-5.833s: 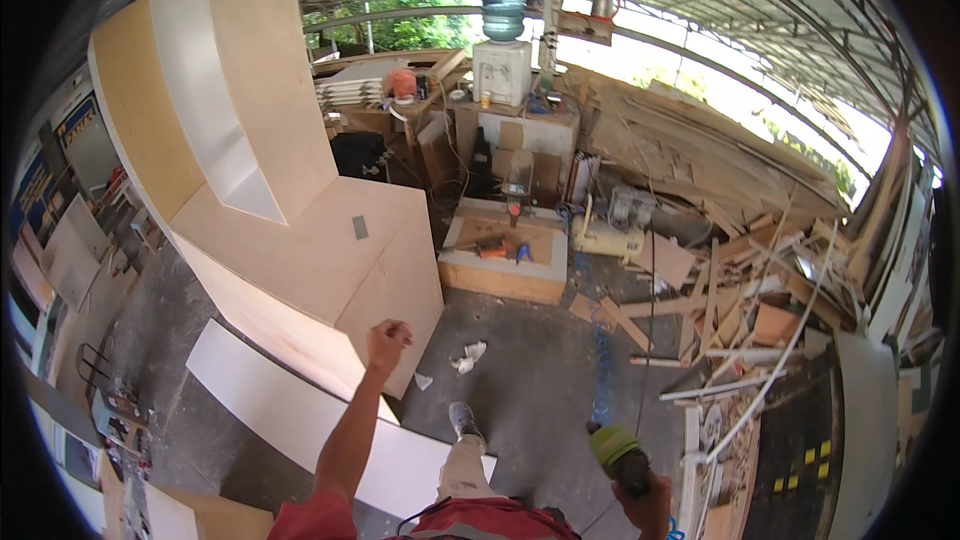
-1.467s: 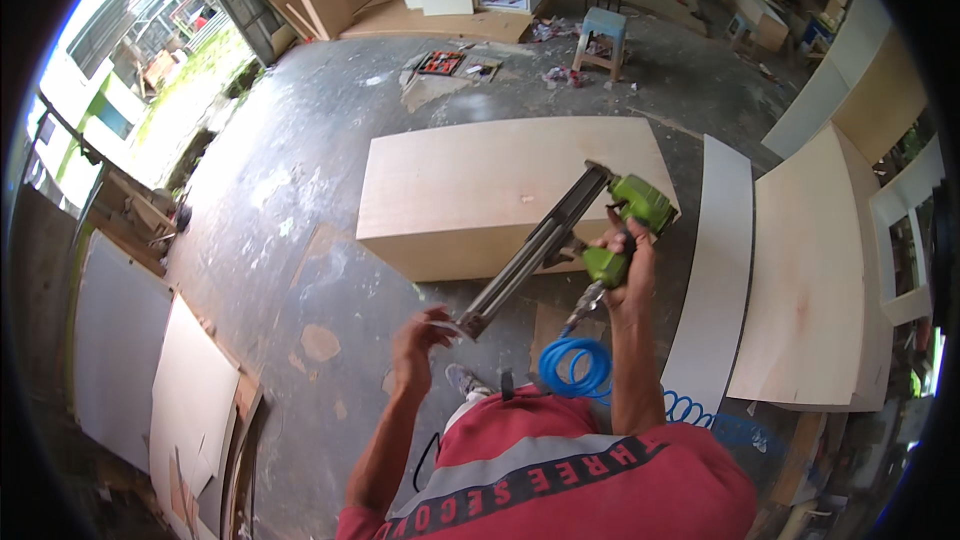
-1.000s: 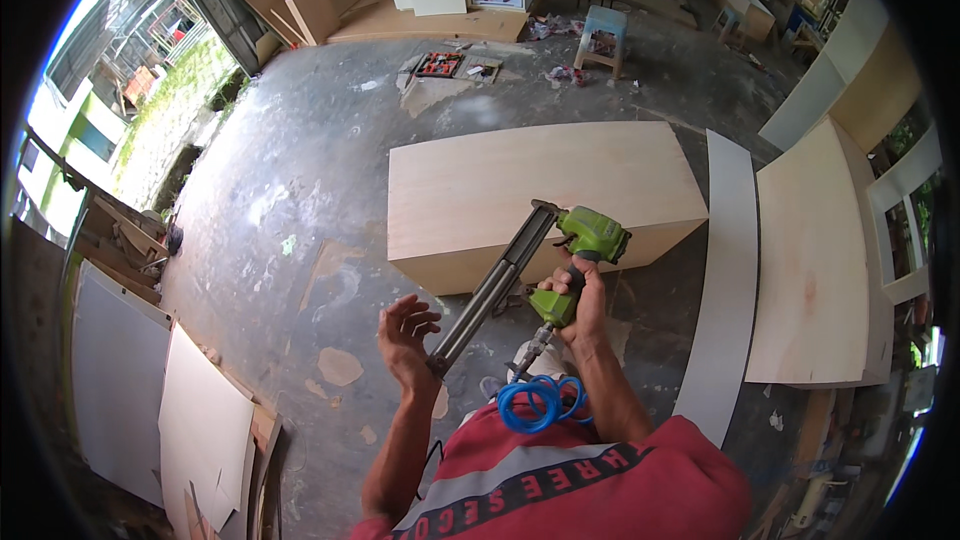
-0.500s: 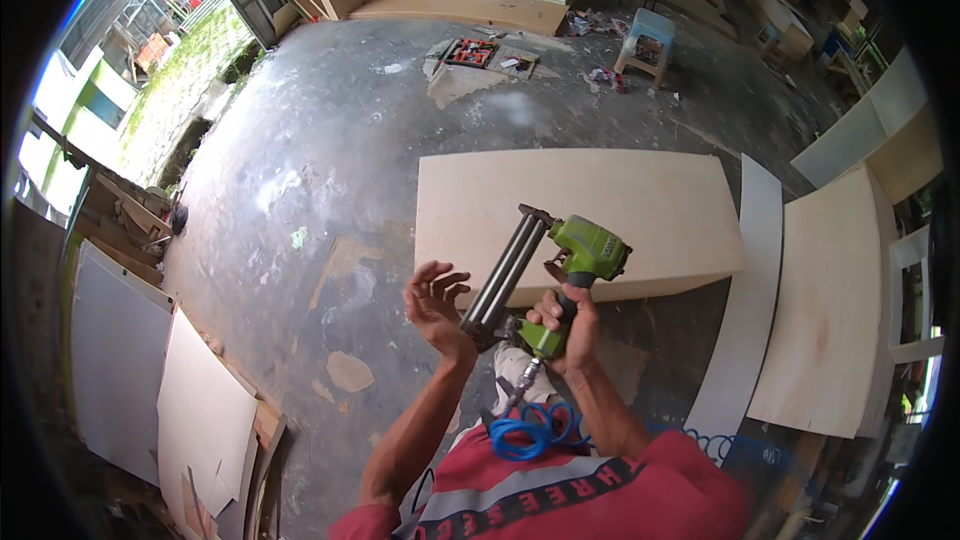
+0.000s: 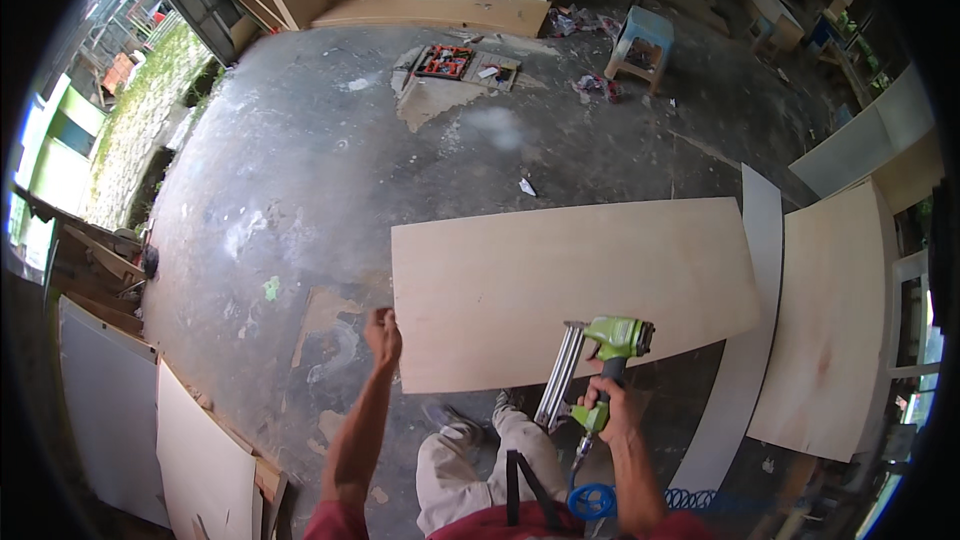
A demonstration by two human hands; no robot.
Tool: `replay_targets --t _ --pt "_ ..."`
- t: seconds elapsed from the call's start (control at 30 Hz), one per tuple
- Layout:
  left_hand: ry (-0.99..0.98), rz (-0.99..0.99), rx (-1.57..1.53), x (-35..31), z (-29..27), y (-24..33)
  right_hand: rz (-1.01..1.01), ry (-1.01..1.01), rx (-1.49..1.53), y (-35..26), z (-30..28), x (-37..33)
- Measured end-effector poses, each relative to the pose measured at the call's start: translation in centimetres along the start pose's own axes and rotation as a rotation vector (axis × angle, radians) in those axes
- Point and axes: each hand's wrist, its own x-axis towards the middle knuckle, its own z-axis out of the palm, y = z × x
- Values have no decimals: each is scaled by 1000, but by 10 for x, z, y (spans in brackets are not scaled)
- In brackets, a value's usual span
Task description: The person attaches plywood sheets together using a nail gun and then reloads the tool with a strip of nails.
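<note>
A large pale plywood box panel (image 5: 570, 285) lies flat on the concrete floor in front of me. My left hand (image 5: 383, 332) rests with curled fingers at its near left corner, touching the edge. My right hand (image 5: 610, 410) grips the handle of a green pneumatic nail gun (image 5: 598, 365), held low over the panel's near edge with its long metal magazine pointing down toward my legs. A blue coiled air hose (image 5: 600, 500) hangs from the gun's base by my right forearm.
A grey strip (image 5: 755, 340) and another plywood sheet (image 5: 835, 325) lie to the right. Boards (image 5: 200, 460) lean at the lower left. A red tool case (image 5: 445, 62), a small blue stool (image 5: 640, 35) and cabinets stand at the far side of the floor.
My left hand let go of the nail gun's magazine and moved left to the panel's corner. The gun dropped lower to the right, and my view shifted closer over the panel.
</note>
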Motion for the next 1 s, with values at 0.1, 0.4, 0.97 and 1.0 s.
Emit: replay_targets --t 0.1,0.4,0.97,1.0 --pt "-22 263 200 71 30 4 -3 60 -82 5 -5 12" --pt "-119 523 604 186 123 -16 -33 152 -124 5 64 62" --pt "-123 338 517 155 112 18 -37 153 -478 -39 180 212" --pt "-110 332 490 154 113 19 -34 155 -507 -41 178 216"
